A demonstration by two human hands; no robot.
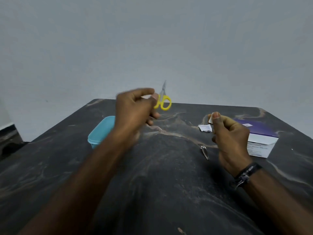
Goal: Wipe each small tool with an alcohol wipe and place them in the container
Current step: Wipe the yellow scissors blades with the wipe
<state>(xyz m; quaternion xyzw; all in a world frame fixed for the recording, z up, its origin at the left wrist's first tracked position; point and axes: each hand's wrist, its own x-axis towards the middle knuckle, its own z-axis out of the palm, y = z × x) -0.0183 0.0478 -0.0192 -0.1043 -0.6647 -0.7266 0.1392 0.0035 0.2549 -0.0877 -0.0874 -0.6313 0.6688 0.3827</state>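
Observation:
My left hand (pixel 135 109) is raised above the dark marbled table (pixel 152 184) and pinches small scissors (pixel 164 100) with yellow handles, blades pointing up. My right hand (pixel 230 138) is held to the right and pinches a small white alcohol wipe (pixel 210 119) between thumb and forefinger. The two hands are apart. A light blue container (pixel 100 131) sits on the table behind my left forearm, partly hidden. A metal nail clipper (pixel 204 152) lies on the table just left of my right hand.
A torn white wipe sachet (pixel 205 128) lies on the table beyond my right hand. A purple and white box (pixel 259 139) stands at the right. A grey wall rises behind the table's far edge. A dark wristband (pixel 245 173) circles my right wrist.

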